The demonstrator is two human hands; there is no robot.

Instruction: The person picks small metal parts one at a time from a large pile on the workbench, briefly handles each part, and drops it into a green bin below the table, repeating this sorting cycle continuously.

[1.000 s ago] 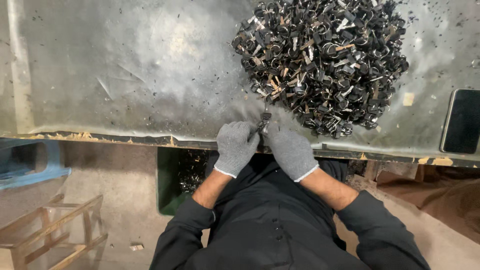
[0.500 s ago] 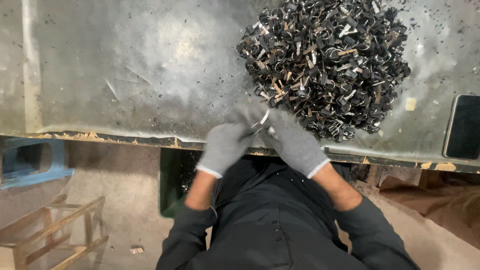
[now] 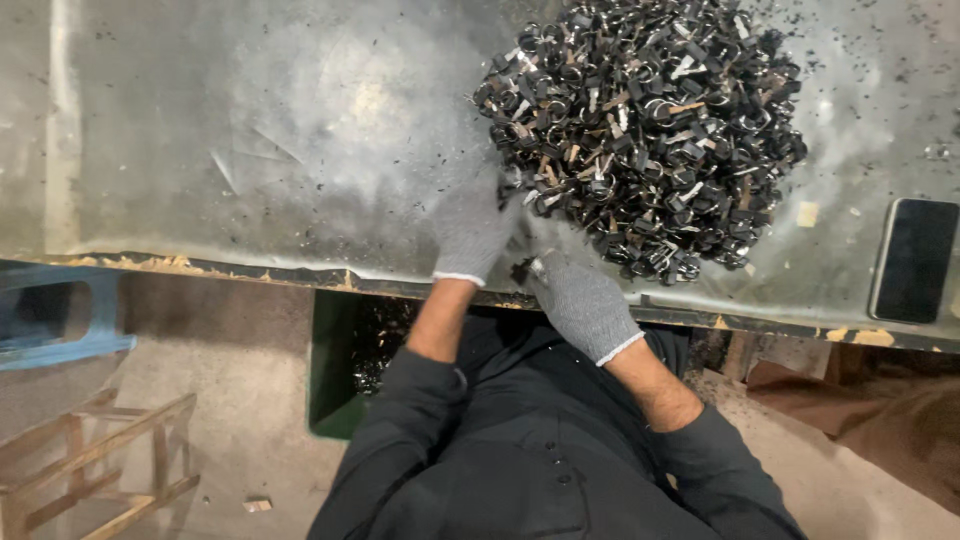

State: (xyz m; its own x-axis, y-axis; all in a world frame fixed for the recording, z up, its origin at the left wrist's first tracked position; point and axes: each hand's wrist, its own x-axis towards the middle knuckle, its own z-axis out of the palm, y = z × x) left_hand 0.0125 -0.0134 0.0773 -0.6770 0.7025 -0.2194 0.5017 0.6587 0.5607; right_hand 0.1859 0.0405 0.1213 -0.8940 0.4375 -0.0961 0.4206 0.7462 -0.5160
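Note:
A big heap of small dark metal rings and clips [image 3: 645, 130] lies on the grey metal tabletop [image 3: 250, 140]. Both my hands wear grey knit gloves. My left hand [image 3: 470, 228] reaches up to the heap's near-left edge, blurred, fingers touching the pieces. My right hand [image 3: 580, 300] sits at the table's front edge with a small dark metal piece [image 3: 527, 268] pinched at its fingertips. Whether the left hand holds a piece is unclear.
A black phone [image 3: 913, 260] lies on the table at the right. Under the table edge stands a green bin [image 3: 350, 360] with dark pieces inside. A blue crate [image 3: 60, 315] and a wooden frame [image 3: 90, 470] are at the lower left on the floor.
My hands were together at the table edge on one small piece. The left hand has since moved up to the heap, and the right hand stayed low.

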